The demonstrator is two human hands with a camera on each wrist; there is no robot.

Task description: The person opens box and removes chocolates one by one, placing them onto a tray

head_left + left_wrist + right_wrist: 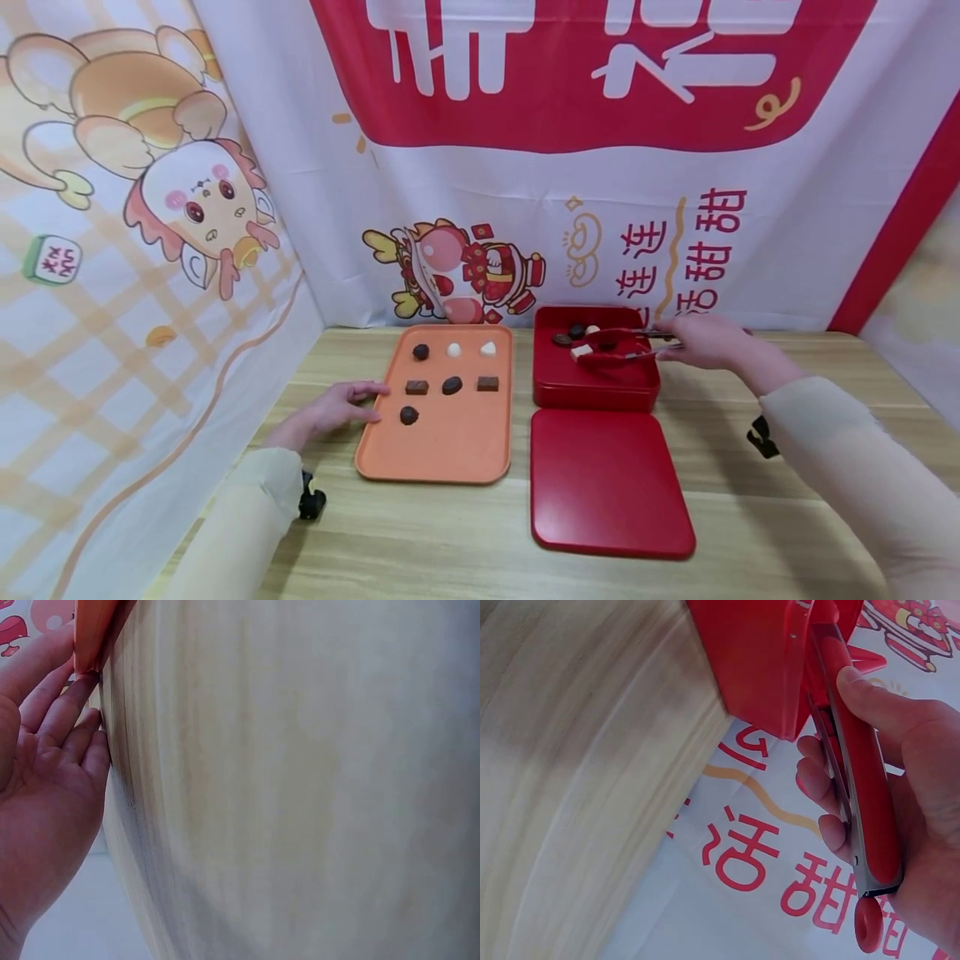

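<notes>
My right hand (705, 340) grips a pair of red-and-metal tongs (859, 772), with the thumb on one arm and fingers curled round the other. In the head view, the red tips of the tongs reach inside a red square tin (596, 396), on either side of a white chocolate piece (581, 352). Darker chocolates (576, 331) lie beside it in the tin. My left hand (333, 410) touches the left rim of an orange tray (457, 462), its fingers nearly straight. On the tray, several dark, brown and white chocolates (452, 385) sit in rows.
A red lid (611, 483) lies flat on the wooden table (420, 542) in front of the tin, right of the tray. Behind the table hangs a printed cloth (465, 183), close to the tin's back. Another printed cloth (150, 333) runs along the left side.
</notes>
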